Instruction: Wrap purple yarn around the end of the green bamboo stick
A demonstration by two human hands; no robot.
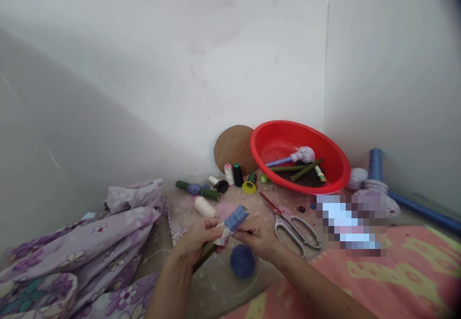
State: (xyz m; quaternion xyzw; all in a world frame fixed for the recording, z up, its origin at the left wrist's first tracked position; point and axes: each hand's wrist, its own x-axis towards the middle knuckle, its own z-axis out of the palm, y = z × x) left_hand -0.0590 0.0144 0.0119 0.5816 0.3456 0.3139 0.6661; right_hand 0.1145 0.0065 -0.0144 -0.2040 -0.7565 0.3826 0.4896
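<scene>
My left hand is closed around a green bamboo stick, which tilts up to the right. Blue yarn is wound round the stick's upper end, and a floral cloth strip lies around it just below the winding. The fingers of my right hand pinch at the cloth strip from the other side. Below the hands is a ball of blue yarn. Beyond my left hand lie a white thread spool and another bamboo stick with blue yarn about its middle.
Scissors lie to the right of my hands. A red basin holds sticks and a cloth-headed stick, with a cardboard disc behind. Floral fabric is heaped at left; a pink-yellow cloth spreads at right. White walls stand behind.
</scene>
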